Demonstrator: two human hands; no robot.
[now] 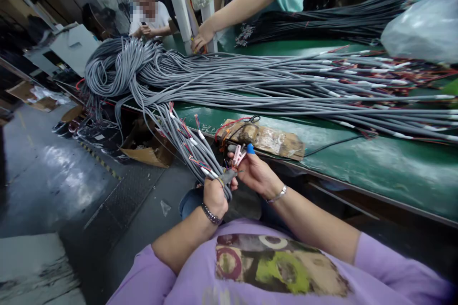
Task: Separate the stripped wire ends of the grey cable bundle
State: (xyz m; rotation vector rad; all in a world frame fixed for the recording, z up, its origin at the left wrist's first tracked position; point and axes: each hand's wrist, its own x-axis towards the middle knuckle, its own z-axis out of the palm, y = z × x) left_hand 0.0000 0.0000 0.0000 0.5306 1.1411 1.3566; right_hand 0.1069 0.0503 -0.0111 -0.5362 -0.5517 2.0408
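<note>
My left hand (215, 196) is closed around the grey cables (191, 152) near their ends, with one thicker grey end poking out past the thumb. Loose coloured wires fan out from white-wrapped tips in this bundle. Close beside it, my right hand (260, 175) pinches a small pink clip-like tool (238, 155) over the thin wires of that cable end. A blue cover (250, 148) sits on one of my right fingertips. Exactly how the tool meets the wires is too small to make out.
Long grey cables (250, 76) lie across the green table (358, 171), coiled at the left. A taped wooden block (275, 140) sits at the near edge. Black cables (322, 24) and a plastic bag (425, 26) lie behind. A co-worker's hand (203, 38) is by the post; another person sits farther back.
</note>
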